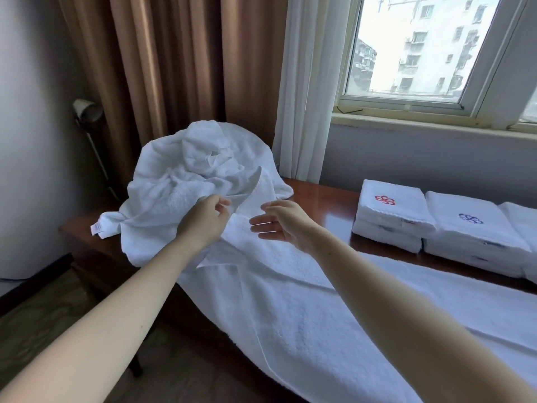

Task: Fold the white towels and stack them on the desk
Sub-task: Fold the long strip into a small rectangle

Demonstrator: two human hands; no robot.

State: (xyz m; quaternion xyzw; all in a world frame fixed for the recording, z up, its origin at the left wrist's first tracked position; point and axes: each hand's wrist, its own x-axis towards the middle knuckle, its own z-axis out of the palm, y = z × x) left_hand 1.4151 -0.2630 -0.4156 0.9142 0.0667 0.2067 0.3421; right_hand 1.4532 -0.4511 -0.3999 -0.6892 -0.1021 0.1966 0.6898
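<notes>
I see my left grip (203, 222) over the left end of the worktop (325, 199), thumb and fingertips pinched on a hemmed towel edge (247, 187). That edge rises as a narrow band toward the crumpled pile (180, 175). I cannot tell whether the band belongs to the pile or to the towel laid out below it.

My right grip (279, 225) hangs just beside the left one, apart from it, palm turned inward and fingers spread and relaxed, holding nothing. It hovers above the laid-out towel (290, 309).

The crumpled pile of white towels sits heaped at the far left corner of the worktop, spilling over the left edge, with a small sewn label (97, 228) hanging at its left side. The laid-out towel runs flat along the near edge from the pile toward the right, its near side draped over that edge.

Toward the far right edge stand the folded stacks, side by side and touching: one with a red emblem (389, 216), one with a blue emblem (470, 231), and a third (523, 228) cut off by the frame.

Behind the worktop hang a brown curtain (159, 53) and a white sheer curtain (305, 82), beside a window (421, 48).
</notes>
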